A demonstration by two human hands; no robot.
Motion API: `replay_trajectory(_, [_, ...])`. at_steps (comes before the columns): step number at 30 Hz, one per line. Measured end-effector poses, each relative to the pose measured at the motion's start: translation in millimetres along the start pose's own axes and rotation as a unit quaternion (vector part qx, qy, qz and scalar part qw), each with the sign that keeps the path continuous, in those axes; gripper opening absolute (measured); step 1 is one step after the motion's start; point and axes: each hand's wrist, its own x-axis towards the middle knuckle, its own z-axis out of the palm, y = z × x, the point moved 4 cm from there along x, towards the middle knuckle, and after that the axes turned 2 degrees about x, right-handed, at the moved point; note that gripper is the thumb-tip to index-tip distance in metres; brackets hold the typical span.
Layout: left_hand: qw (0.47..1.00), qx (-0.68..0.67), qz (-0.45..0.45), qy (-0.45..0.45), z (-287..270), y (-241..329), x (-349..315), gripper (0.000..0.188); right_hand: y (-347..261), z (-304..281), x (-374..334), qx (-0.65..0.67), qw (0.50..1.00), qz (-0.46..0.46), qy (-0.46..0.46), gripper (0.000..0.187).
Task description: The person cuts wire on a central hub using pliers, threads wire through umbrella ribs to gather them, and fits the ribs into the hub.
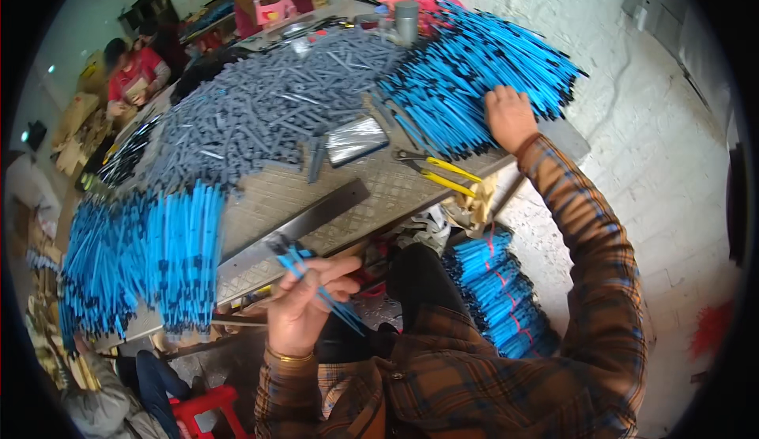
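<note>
Risk first: left hand (304,300) is clenched round a few thin blue plastic rods w/ black tips (316,277), gripped mid-length only, so they fan out at both ends; one could prob. slide out & drop under the grey patterned worktable (332,194). Right hand (510,119) rests palm-down, fingers spread, on the big fanned heap of same blue rods (474,67) at the table's far right corner — not closed on any single rod as far as I can see. That heap overhangs the edge, so a careless pull could drag a bunch off. Yellow-handled pliers (439,172) lie just beside the edge too, near the sleeve; an elbow could knock them.

Pkgs/labels: shiny clear plastic packet (356,138), rectangular, lies mid-table against the grey heap of small plastic parts (269,107). Tied bundles of blue rods w/ red bands (498,289) sit on the floor below the table. Second blue rod pile (142,265) at left. Dark flat metal bar (296,229) crosses the table. Grey cylindrical tin (406,20) at back. Red patch on white brick wall (711,328), too blurred to tell.
</note>
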Motion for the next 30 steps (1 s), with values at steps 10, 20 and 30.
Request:
replay_trajectory(10, [1.000,-0.006,-0.002,-0.002,-1.0,-9.0,1.4,0.033,12.8,-9.1,0.4,0.419,0.899,0.130,0.013,0.014])
replay_trajectory(20, [0.990,-0.062,0.054,0.119,-12.9,-8.6,17.3,0.029,-95.8,-85.7,-1.6,0.446,0.891,-0.080,0.020,0.010])
replay_trajectory(30, [0.941,-0.014,0.284,0.185,-12.2,8.3,49.7,0.011,-178.2,-141.1,-90.5,0.511,0.808,-0.282,-0.082,0.011])
